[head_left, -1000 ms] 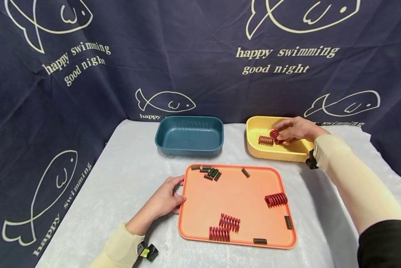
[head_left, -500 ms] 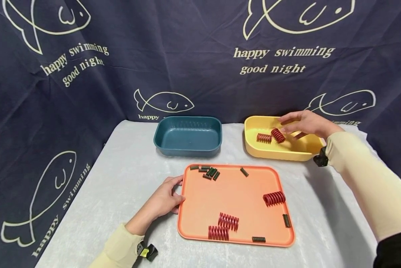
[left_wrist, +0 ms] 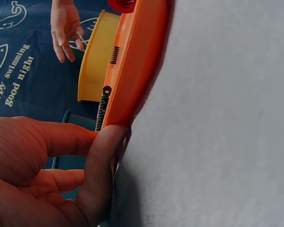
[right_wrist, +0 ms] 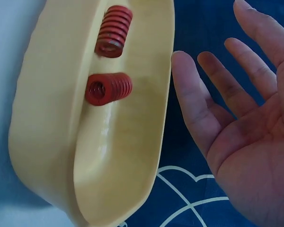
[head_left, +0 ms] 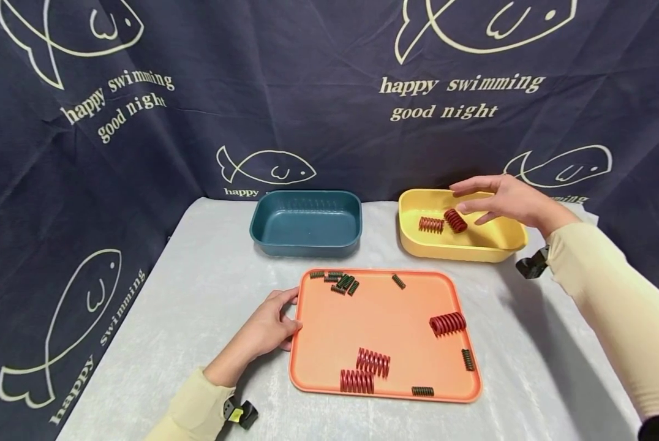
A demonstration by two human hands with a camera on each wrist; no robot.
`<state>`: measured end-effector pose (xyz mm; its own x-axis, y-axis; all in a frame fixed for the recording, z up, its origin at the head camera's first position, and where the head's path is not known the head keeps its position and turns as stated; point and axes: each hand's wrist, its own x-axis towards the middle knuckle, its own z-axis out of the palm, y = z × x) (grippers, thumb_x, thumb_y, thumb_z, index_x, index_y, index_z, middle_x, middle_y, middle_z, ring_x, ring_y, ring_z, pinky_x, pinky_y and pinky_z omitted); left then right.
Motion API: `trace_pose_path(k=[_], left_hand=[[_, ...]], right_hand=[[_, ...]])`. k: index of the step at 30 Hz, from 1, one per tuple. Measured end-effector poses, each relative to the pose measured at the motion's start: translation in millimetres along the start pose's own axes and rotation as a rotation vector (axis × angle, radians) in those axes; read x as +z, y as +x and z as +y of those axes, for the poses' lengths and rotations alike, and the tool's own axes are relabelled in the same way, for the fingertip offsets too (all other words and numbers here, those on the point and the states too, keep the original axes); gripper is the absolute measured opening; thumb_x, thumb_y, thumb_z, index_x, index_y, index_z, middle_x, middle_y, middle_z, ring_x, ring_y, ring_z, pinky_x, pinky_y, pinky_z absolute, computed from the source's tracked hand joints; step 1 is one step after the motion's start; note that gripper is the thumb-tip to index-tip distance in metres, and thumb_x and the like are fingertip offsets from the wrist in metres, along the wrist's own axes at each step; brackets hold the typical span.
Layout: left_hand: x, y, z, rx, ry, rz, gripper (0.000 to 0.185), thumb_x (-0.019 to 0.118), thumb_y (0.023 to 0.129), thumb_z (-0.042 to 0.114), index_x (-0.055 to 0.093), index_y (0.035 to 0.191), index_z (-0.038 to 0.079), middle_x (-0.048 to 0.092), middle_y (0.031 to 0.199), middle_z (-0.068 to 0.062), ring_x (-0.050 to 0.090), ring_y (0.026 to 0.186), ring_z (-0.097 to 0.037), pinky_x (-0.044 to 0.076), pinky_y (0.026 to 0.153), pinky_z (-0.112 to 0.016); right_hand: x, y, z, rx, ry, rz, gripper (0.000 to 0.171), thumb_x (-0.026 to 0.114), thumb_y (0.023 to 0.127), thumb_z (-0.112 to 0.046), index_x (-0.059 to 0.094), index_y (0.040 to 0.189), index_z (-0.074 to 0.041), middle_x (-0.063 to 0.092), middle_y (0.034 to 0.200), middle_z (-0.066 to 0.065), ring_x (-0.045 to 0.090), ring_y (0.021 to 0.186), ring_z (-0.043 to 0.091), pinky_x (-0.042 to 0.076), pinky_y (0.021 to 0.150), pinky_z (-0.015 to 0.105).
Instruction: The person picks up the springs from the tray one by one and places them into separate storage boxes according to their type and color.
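A person's right hand [head_left: 506,199] hovers above the yellow bin [head_left: 500,245] with fingers spread and straight, holding nothing — the right wrist view shows the bare palm [right_wrist: 248,137] beside the bin's rim [right_wrist: 163,113]. Two red springs [head_left: 442,222] lie on their sides inside the bin near its left end, close together, just below the outstretched fingertips; the wrist view shows the pair [right_wrist: 111,61] a little apart on the bin floor.

The left hand [head_left: 269,327] rests at the left edge of the orange tray [head_left: 390,306], which sits on a pale cloth-covered table [head_left: 197,294]. Its fingers are curled against the tray's rim, and in the left wrist view a thumb [left_wrist: 102,156] presses the corner of the tray [left_wrist: 137,61].

On the tray, three larger red springs remain: one toward the right side [head_left: 448,323] and two near the front edge [head_left: 365,371]. A cluster of small dark springs [head_left: 337,282] sits in the far left corner, with others scattered singly — one near the far rim [head_left: 398,281], one at the right edge [head_left: 465,359], one at the front [head_left: 422,391].

A dark teal bin [head_left: 305,222] stands left of the yellow one, against a navy backdrop [head_left: 197,122] printed with fish.
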<state>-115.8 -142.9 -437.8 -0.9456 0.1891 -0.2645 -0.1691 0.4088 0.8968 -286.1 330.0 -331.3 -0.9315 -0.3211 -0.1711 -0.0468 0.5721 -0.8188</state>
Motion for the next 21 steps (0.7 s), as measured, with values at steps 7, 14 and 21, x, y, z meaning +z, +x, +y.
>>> trace_pose_path(k=[7, 14, 21], left_hand=[[0.1, -0.2, 0.1, 0.007, 0.009, -0.003, 0.072, 0.067, 0.088, -0.016, 0.045, 0.154, 0.001, 0.047, 0.130, -0.015, 0.059, 0.061, -0.018, 0.059, 0.049, -0.038], [-0.1, -0.2, 0.2, 0.003, 0.006, -0.006, 0.070, 0.067, 0.089, -0.015, 0.045, 0.154, 0.001, 0.046, 0.130, -0.016, 0.060, 0.064, -0.019, 0.059, 0.049, -0.039], [-0.2, 1.1, -1.1, -0.005, 0.017, -0.001, 0.071, 0.067, 0.089, -0.014, 0.045, 0.154, 0.002, 0.046, 0.131, -0.015, 0.060, 0.064, -0.019, 0.059, 0.049, -0.038]], right_hand=[[7.8, -14.1, 0.0, -0.052, 0.017, 0.007, 0.051, 0.079, 0.093, -0.016, 0.063, 0.141, -0.010, 0.066, 0.130, -0.008, 0.071, 0.107, 0.021, 0.061, 0.079, 0.044], [14.5, -30.0, 2.3, -0.110, 0.041, -0.046, 0.045, 0.077, 0.095, -0.016, 0.065, 0.139, -0.011, 0.062, 0.140, 0.003, 0.070, 0.109, 0.022, 0.061, 0.078, 0.047], [26.6, -45.4, 6.1, -0.145, 0.047, -0.089, 0.045, 0.076, 0.095, -0.014, 0.065, 0.139, -0.011, 0.062, 0.141, 0.004, 0.070, 0.108, 0.025, 0.061, 0.078, 0.047]])
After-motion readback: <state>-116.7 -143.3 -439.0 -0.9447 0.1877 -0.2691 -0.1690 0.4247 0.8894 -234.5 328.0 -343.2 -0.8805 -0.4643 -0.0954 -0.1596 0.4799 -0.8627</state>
